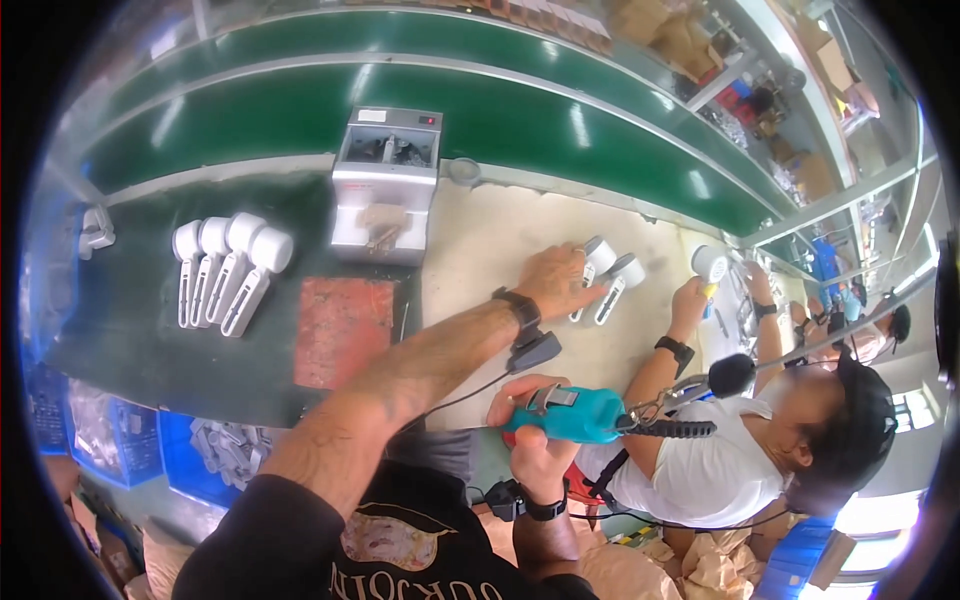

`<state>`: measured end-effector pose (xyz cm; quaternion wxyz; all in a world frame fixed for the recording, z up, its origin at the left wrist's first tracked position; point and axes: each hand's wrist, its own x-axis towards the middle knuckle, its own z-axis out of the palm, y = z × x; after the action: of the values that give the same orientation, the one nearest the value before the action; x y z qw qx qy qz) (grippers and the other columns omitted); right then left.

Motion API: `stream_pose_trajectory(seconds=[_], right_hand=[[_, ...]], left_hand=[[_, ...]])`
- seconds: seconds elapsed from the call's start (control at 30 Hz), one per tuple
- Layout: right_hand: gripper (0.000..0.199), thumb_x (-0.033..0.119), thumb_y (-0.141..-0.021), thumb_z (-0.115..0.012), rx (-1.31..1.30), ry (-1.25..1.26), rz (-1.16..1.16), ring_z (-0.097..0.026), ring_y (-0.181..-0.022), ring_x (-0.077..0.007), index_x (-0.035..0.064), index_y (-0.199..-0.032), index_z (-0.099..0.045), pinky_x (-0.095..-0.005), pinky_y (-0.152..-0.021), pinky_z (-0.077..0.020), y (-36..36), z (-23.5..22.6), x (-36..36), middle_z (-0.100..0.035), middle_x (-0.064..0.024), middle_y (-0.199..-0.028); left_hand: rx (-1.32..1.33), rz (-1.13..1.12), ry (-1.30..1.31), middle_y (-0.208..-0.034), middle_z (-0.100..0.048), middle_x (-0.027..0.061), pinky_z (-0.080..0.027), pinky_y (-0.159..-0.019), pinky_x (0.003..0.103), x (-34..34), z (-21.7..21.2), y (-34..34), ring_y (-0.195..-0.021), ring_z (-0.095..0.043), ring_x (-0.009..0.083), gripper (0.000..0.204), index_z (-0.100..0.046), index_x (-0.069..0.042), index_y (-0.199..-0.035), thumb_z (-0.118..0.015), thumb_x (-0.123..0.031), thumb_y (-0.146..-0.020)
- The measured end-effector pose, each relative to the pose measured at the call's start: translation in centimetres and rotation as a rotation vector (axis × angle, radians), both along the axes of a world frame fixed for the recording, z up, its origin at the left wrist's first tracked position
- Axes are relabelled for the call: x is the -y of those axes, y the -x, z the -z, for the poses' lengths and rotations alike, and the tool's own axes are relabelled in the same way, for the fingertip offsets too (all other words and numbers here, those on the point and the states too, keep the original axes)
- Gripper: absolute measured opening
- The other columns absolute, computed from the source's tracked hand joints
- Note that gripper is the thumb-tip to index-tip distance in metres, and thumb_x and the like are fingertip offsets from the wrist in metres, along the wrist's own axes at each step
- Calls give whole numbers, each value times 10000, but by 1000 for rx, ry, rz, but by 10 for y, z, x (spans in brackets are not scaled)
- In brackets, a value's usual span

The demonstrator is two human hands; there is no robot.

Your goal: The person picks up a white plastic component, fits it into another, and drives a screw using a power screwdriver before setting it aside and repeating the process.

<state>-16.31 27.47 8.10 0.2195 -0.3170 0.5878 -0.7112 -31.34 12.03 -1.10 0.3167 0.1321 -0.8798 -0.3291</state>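
Note:
At the middle right of the bench, my left hand (552,285) is closed round the handle of a white hand shower (597,258), and its fingers partly cover that handle. Right beside it lies a second white shower (621,283), close to my fingertips. Nearer to me, my right hand (540,462) grips a teal power screwdriver (570,414), which hangs from a black coiled cord (682,429). The screwdriver lies sideways, with its grey switch lever on top. Its tip is hidden by my fingers.
Several white showers (268,250) lie in a row on the left. A grey screw feeder (385,190) stands at the back, a red mat (345,332) before it. Blue bins (205,480) line the front edge. At right a co-worker (705,455) holds another shower (708,262).

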Motion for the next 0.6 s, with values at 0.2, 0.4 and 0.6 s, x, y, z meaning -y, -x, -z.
stream_pose_trajectory(seconds=[0.2,0.4,0.6], right_hand=[[805,687,-884,-704,-152,-38,156,-628,-709,-175,-83,-1095,-600,-295,-632,-492,16,7,-10,-642,-94,-815],[778,665,-897,-705,-145,-47,253,-607,-710,-174,-67,-1131,-585,-304,-629,-490,46,33,10,-618,-81,-804],[737,636,-920,-697,-137,23,79,-597,-723,-178,-49,-1166,-577,-310,-638,-479,41,33,53,-582,-61,-789]], left_hand=[[113,14,-189,-945,-684,133,-544,-833,468,14,5,-18,-920,-679,359,332,-689,-68,-994,-715,-365,-848],[5,152,-181,-927,-689,120,-555,-794,413,38,-48,-160,-886,-689,337,208,-714,-67,-979,-752,-174,-805],[31,171,-18,-919,-674,97,-542,-760,384,68,-50,-261,-873,-682,312,245,-711,-49,-1008,-771,-29,-772]])
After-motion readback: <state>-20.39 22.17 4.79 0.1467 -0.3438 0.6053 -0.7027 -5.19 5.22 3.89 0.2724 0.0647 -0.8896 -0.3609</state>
